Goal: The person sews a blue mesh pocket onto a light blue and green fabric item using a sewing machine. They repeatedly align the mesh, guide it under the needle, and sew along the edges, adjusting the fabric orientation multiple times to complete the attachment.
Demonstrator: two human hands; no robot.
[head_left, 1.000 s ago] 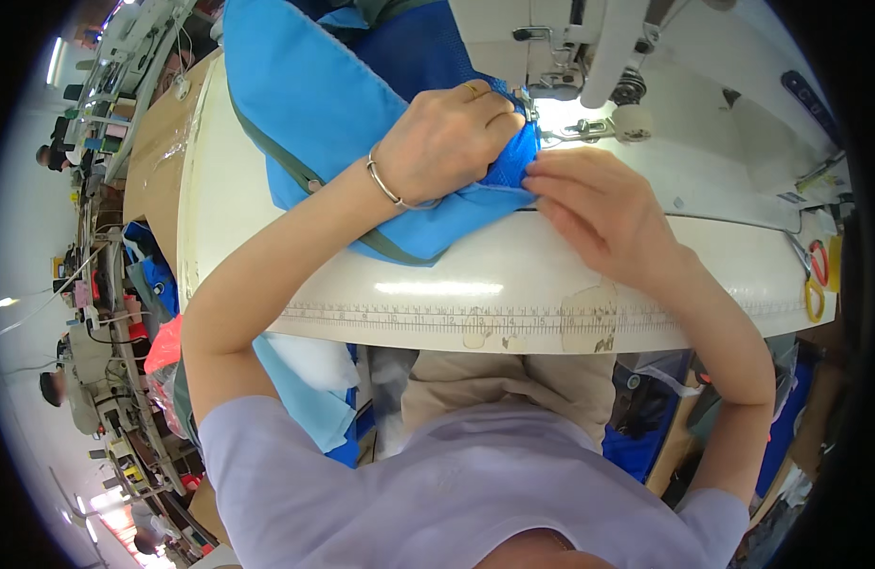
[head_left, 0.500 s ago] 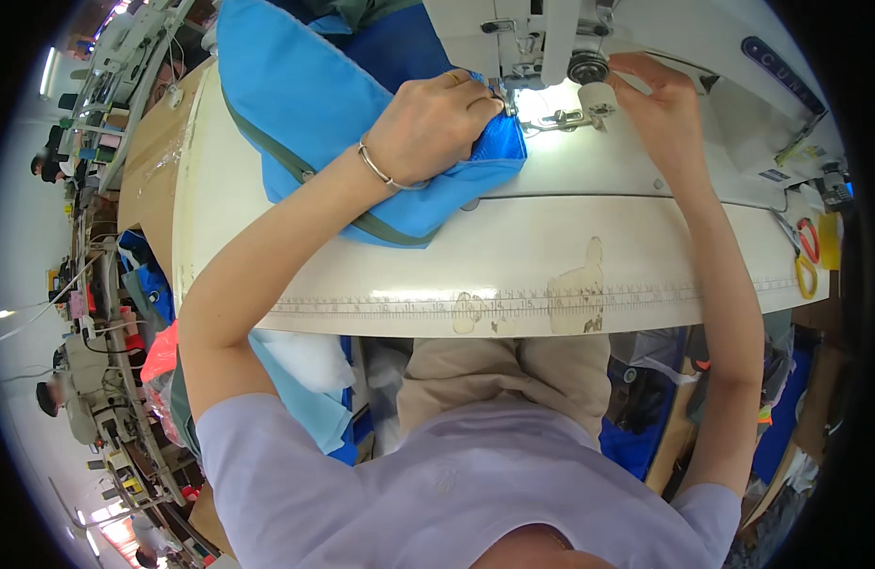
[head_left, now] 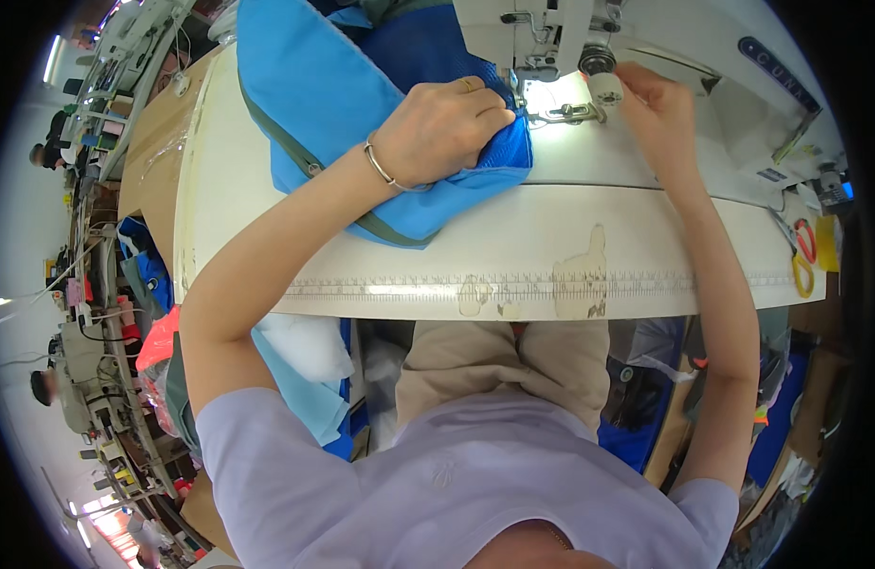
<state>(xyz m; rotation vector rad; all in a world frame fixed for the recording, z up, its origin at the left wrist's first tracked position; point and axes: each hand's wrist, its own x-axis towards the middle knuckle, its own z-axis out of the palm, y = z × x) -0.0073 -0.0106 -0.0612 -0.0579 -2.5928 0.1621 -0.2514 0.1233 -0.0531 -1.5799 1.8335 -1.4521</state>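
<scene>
My left hand (head_left: 447, 131) is closed on a bright blue fabric piece (head_left: 328, 104), pressing its folded edge down beside the presser foot (head_left: 519, 99) of a white sewing machine (head_left: 717, 81). The piece has a dark green zipper strip (head_left: 284, 142) and a darker blue mesh-like part (head_left: 428, 47). My right hand (head_left: 659, 121) is raised at the machine head, fingers bent in a pinch beside a white roller (head_left: 605, 90). Whatever lies between those fingertips is hidden. A small metal guide (head_left: 572, 114) sits on the lit machine bed below the roller.
A printed ruler strip (head_left: 409, 286) runs along the table's front edge. Red- and yellow-handled scissors (head_left: 803, 256) lie at the right end. Cardboard (head_left: 158, 142) is at the left, and white and light blue material (head_left: 305, 365) sits below the table. Other machines (head_left: 106, 408) stand farther left.
The view has shifted slightly. My right fingers have drawn closer together beside the roller. My left hand keeps its grip on the blue fabric piece, which stays at the presser foot.
</scene>
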